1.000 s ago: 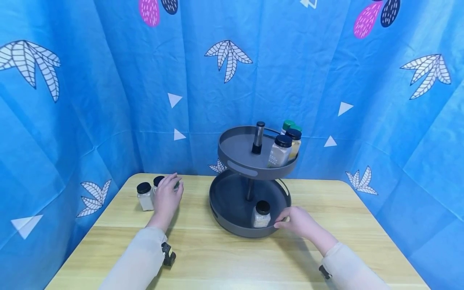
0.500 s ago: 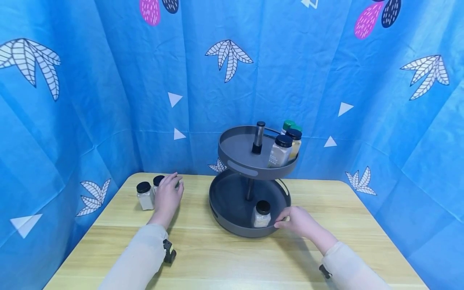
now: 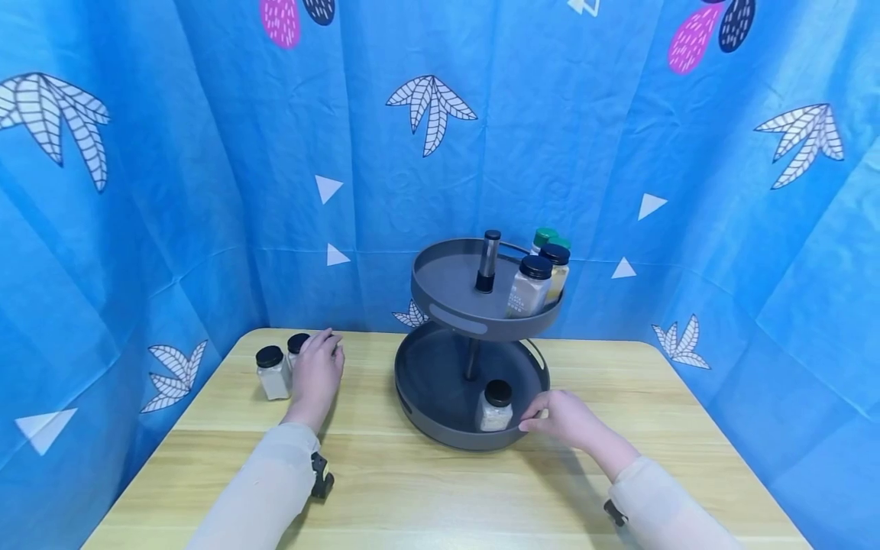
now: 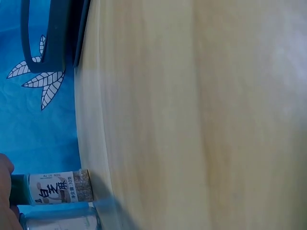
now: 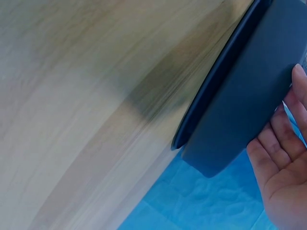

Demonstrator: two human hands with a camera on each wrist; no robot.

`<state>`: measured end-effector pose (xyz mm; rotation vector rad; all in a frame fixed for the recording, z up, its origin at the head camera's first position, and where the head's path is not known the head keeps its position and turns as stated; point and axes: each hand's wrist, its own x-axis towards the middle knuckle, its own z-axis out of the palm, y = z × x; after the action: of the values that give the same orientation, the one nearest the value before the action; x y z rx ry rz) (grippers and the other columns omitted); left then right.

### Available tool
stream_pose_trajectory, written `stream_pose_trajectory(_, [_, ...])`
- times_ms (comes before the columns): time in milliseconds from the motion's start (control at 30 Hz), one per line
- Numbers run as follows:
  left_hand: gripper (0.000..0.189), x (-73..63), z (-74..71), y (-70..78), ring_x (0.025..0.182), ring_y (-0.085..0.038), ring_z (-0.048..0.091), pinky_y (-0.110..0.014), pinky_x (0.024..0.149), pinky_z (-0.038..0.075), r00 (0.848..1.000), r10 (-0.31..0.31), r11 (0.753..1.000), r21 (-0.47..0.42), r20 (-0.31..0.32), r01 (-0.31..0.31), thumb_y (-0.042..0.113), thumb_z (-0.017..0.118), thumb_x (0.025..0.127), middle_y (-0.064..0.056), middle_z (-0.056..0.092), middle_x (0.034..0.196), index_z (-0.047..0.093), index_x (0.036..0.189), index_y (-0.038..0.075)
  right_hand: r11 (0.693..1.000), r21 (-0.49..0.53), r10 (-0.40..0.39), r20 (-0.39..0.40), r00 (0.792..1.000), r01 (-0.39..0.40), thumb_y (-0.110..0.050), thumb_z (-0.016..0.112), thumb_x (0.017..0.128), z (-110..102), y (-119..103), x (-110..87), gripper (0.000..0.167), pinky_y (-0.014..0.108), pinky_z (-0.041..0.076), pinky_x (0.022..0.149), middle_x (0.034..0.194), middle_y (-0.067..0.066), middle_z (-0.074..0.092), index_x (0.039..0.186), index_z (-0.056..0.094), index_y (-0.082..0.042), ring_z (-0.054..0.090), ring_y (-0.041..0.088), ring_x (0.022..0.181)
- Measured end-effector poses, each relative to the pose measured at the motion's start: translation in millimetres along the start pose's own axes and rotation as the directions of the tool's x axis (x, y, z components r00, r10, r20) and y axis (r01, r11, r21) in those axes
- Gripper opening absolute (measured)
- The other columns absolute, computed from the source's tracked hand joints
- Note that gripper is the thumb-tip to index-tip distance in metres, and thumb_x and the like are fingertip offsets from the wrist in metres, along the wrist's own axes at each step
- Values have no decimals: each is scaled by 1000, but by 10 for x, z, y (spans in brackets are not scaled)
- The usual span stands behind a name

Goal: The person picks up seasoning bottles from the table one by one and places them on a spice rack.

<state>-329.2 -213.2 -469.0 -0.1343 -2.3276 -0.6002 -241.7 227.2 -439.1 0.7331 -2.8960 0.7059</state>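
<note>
So, 4 jars (image 3: 529, 294) were in the top tray (image 3: 443, 279) & 1 jar (image 3: 495, 417) in the low tray (image 3: 433, 374). Prob. not in yet: 2 black-lid jars (image 3: 276, 381) on the table (image 3: 392, 496), plus the green-top jar (image 4: 55, 188) beside them, top pinched by L hand (image 3: 318, 380). R hand (image 3: 565, 418) pinched low tray's rim.

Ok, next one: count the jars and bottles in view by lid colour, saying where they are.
Black-lidded jars: 5 (2 on the table, 1 in the lower tray, 2 in the upper tray)
Green-lidded bottles: 3 (2 in the upper tray, 1 at the left hand)
Total: 8
</note>
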Motion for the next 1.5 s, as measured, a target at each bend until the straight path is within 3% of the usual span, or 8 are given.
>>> stream_pose_trajectory(500, [21,27,4,34,116,-40,59,-51,103,47,999,-42,999,-27,-8,41,-1,68,91,-21,68,122,72,111,-4,1000,4,7,8,1000,-7,-24,83,82,-6,-7,7,6,40,56,79,86,-7,72,81,78,-20,69,19,84])
stream_pose_trajectory(933, [19,-39,-4,-5,109,-40,63,-51,96,51,997,49,997,-58,-68,-53,-3,73,87,-20,70,117,74,105,-4,1000,12,-2,5,1000,2,-23,83,82,-20,-7,3,6,39,56,79,85,-6,73,80,78,-19,69,20,84])
stream_pose_trajectory(1200, [20,-59,-31,-13,111,-41,63,-53,98,50,998,47,997,-56,-39,-49,-1,73,88,-20,69,118,74,107,-2,1000,7,-7,3,1000,7,-25,83,81,-8,26,14,7,39,56,79,86,-7,73,80,78,-20,69,20,85])
stream_pose_trajectory(1500, [20,-101,-79,4,111,-40,63,-54,101,48,996,84,994,-68,-28,-86,0,74,86,-19,71,116,75,107,-1,1000,3,4,6,1000,-4,-26,84,81,1,50,23,6,40,56,80,86,-8,73,80,78,-22,69,18,85])
